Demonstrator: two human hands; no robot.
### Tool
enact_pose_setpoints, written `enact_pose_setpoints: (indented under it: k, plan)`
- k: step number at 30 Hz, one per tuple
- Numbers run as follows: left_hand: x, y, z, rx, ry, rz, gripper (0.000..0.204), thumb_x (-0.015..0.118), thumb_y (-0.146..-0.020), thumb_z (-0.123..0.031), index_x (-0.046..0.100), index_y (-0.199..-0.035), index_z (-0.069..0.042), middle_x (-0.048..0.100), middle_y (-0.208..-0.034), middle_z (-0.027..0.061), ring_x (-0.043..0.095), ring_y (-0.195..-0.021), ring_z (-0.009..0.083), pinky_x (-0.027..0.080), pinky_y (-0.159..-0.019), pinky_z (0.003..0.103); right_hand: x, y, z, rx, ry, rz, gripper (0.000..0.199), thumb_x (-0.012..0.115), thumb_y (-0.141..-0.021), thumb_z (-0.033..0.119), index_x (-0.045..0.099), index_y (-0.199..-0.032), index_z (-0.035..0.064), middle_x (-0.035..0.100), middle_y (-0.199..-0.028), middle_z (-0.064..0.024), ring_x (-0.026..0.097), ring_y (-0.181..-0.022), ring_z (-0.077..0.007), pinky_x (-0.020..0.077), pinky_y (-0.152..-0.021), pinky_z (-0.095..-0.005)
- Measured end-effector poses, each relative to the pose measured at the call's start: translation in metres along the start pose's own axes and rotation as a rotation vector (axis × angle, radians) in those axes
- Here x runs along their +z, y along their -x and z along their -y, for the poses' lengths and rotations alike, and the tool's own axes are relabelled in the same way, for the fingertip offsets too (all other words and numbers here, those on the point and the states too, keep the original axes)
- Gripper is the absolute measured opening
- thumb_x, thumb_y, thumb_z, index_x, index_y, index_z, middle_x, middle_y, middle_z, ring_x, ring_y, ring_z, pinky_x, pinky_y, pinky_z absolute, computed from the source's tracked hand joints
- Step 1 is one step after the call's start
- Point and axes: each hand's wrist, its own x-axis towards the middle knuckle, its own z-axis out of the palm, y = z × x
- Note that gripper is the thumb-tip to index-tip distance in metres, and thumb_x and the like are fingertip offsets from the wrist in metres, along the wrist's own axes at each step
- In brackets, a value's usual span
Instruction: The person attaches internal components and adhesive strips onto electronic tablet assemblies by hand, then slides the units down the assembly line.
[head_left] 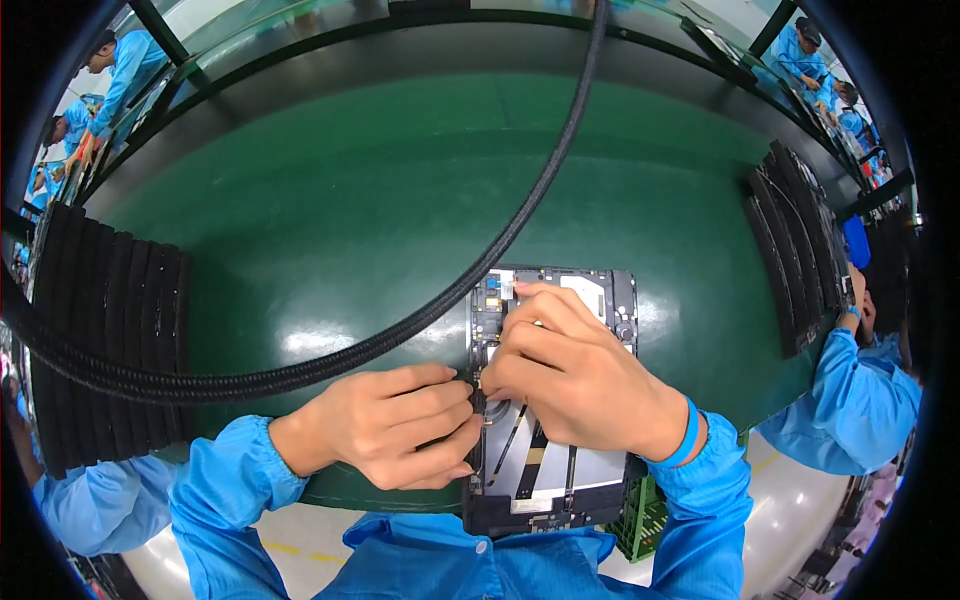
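An opened tablet lies upright in front of me at the table's near edge, its lower end reaching past that edge. Circuit boards show along its top, with pale battery panels and dark flat cables below. My left hand is closed at the tablet's left side, its curled fingertips against the frame. Over the tablet's upper middle, my right hand is bent into a pinch near the left frame, one finger reaching up to the board. Whatever lies between its fingertips is hidden. A blue band circles my right wrist.
A thick black braided hose arcs above the green table. Stacks of black trays or cases stand at left and right. A green crate sits below the table edge. Blue-sleeved co-workers are at both sides.
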Motion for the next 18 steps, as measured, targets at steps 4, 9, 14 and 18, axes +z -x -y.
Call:
enact_pose_setpoints:
  k: [4,9,14,18]
  plan:
    - [-0.0029,0.0033,0.0016,0.056,0.015,-0.009,0.028,0.078,-0.093,-0.027,0.080,-0.099,0.001,0.076,-0.099,0.0141,0.075,-0.096,0.0273,0.067,-0.092,0.040,-0.0012,0.0006,0.0007,-0.005,-0.022,-0.011,0.021,0.084,-0.075,0.000,0.076,-0.093,0.0084,0.063,-0.093,-0.0035,0.064,-0.103,-0.0290,0.0515,-0.116,-0.0563]
    - [-0.0023,0.0031,0.0018,0.050,0.015,-0.005,0.030,0.077,-0.092,-0.027,0.081,-0.102,0.001,0.076,-0.100,0.0146,0.075,-0.095,0.0269,0.067,-0.090,0.040,0.0010,0.0008,0.0011,0.011,-0.044,-0.009,0.021,0.085,-0.076,0.000,0.076,-0.093,0.0082,0.064,-0.094,-0.0031,0.064,-0.102,-0.0292,0.0521,-0.113,-0.0559]
    - [-0.0036,0.0017,0.0025,0.049,0.030,0.004,0.030,0.078,-0.092,-0.027,0.081,-0.101,0.001,0.076,-0.100,0.0145,0.075,-0.095,0.0270,0.066,-0.090,0.040,0.0013,0.0009,0.0014,0.010,-0.046,-0.007,0.021,0.085,-0.077,0.000,0.076,-0.094,0.0079,0.063,-0.093,-0.0035,0.064,-0.101,-0.0294,0.0523,-0.113,-0.0563]
    - [-0.0022,0.0004,0.0026,0.038,0.034,-0.011,0.029,0.079,-0.090,-0.028,0.080,-0.100,0.000,0.076,-0.101,0.0144,0.075,-0.094,0.0272,0.066,-0.089,0.039,0.0018,0.0015,-0.0004,-0.037,-0.086,-0.015,0.024,0.074,-0.076,-0.001,0.070,-0.099,0.0026,0.057,-0.093,-0.0107,0.060,-0.102,-0.0346,0.0503,-0.103,-0.0496]
